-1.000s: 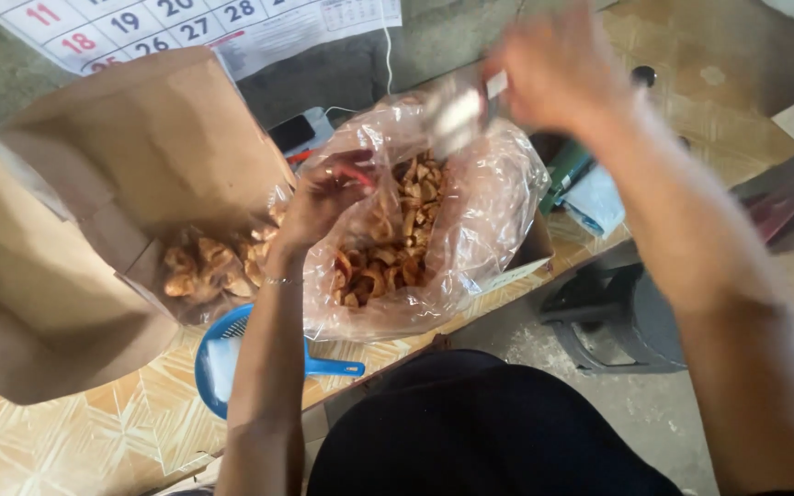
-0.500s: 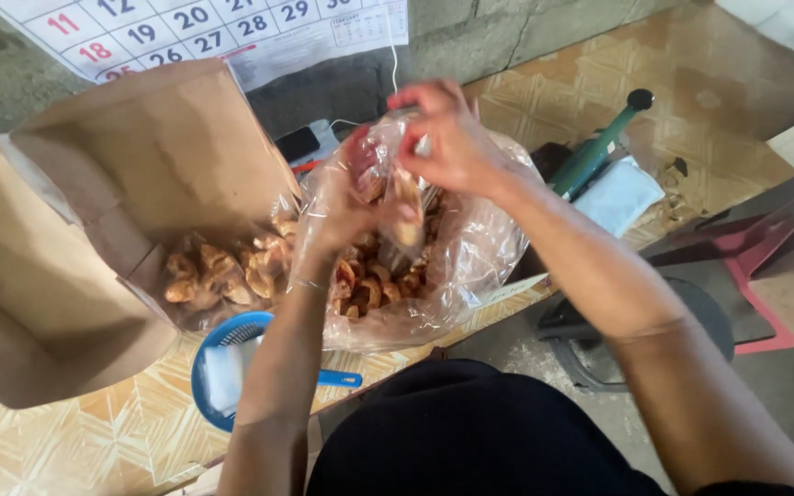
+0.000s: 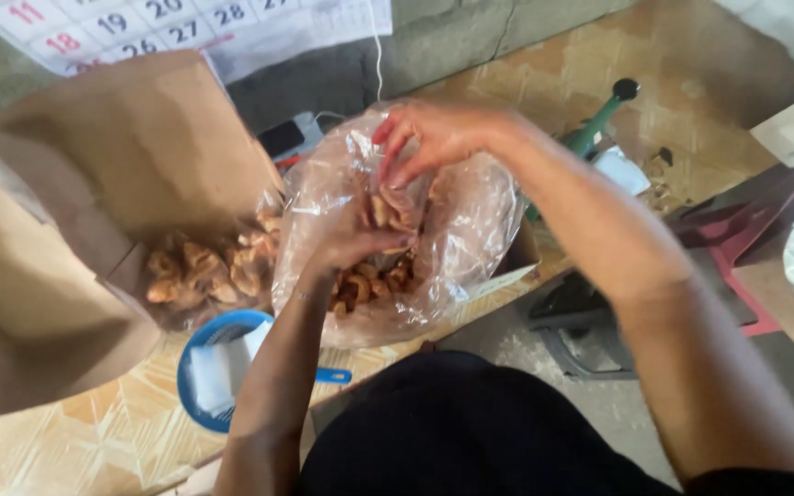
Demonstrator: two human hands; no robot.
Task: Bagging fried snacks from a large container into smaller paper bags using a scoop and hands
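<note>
A clear plastic bag point(image 3: 470, 230) full of golden-brown fried snack pieces point(image 3: 365, 280) sits in front of me. My left hand point(image 3: 356, 241) is inside the bag's mouth, fingers curled around some of the pieces. My right hand point(image 3: 434, 138) is above it at the top of the bag, fingertips pinching the plastic rim. To the left, an open brown cardboard box point(image 3: 94, 211) holds more of the same fried pieces point(image 3: 204, 266) in a plastic liner.
A blue plastic scoop-like basket point(image 3: 218, 367) with white paper lies by my left forearm. A calendar point(image 3: 176, 28) hangs on the wall behind. A green-handled tool point(image 3: 599, 119), a phone point(image 3: 279, 138) and dark red furniture point(image 3: 746, 248) are to the right.
My right hand came down from the upper right to the bag's rim and took hold of the plastic. My left hand stayed in the bag on the snack pieces.
</note>
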